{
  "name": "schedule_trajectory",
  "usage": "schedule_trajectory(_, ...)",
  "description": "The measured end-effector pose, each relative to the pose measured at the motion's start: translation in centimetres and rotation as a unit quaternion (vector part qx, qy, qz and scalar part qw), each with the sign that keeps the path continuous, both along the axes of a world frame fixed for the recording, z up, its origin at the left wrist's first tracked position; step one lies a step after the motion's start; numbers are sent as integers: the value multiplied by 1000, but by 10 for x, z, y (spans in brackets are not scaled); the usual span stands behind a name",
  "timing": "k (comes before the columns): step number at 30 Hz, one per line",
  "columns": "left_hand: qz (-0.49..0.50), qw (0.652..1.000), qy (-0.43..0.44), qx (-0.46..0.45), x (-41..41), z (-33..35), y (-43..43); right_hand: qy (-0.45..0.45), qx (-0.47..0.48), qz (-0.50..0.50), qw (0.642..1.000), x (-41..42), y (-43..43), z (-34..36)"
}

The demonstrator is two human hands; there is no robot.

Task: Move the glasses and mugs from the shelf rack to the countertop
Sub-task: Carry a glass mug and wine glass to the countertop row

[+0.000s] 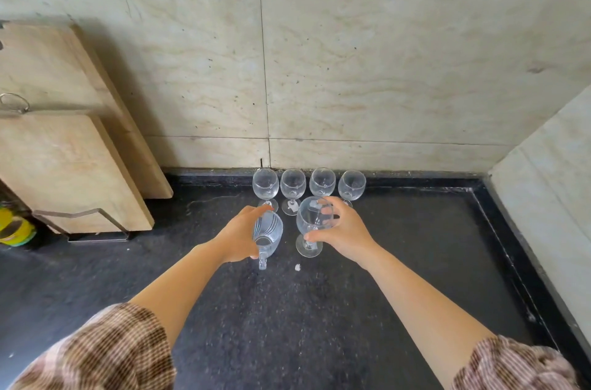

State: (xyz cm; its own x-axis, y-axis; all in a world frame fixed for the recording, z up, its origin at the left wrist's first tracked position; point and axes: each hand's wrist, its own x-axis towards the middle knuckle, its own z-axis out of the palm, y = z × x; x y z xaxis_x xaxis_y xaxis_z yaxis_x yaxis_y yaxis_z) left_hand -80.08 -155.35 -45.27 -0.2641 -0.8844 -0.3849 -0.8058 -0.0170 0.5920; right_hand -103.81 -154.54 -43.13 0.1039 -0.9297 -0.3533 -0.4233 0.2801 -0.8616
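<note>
- The left hand (238,238) is wrapped around a ribbed glass mug (268,234), fingers over its side, the handle pointing back toward the person.
- The right hand (342,231) grasps a stemmed wine glass (311,225), fingertips on the bowl and thumb near the foot, which sits on the dark countertop (399,261).
- Mug and glass stand just beside each other.
- Behind them, a row of four wine glasses (308,186) lines the tiled wall (367,70).
- Well to the left, wooden cutting boards (64,146) lean in a metal holder (96,230).
- Checked sleeves (105,354) cover the upper arms.
</note>
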Motion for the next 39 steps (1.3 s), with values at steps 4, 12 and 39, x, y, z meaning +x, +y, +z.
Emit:
schedule_trajectory(4, -13, 1000, -7, 8, 2, 1, 0, 1, 3, -7, 1000, -1, -3, -2)
schedule_trajectory(12, 114, 992, 38, -29, -11, 8, 8, -5, 8, -78, 997, -29, 5, 13)
schedule_trajectory(39, 168, 980, -108, -19, -55, 11, 9, 24, 8, -275, 961, -99, -72, -12)
